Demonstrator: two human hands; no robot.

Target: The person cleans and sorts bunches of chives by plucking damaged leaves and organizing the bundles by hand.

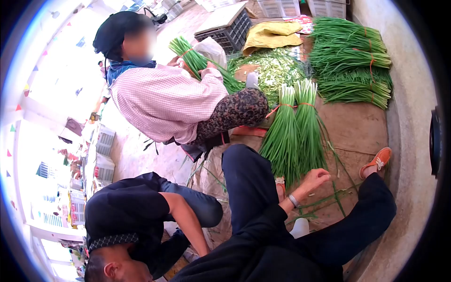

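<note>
My left hand, with a metal-banded watch on its wrist, hangs between my knees. Its fingers are bent together, and nothing shows in them. Just beyond it stand two bundles of garlic chives, each tied with a red band near the pale stem ends. The leafy ends point towards me, close to my hand but apart from it. Loose green leaves lie on the brown ground sheet beneath the hand. My right hand is out of view.
More tied chive bundles are stacked along the wall. Cut stem trimmings form a heap beside a yellow sack and a black crate. A co-worker in a checked shirt holds a bundle; another person bends at my left.
</note>
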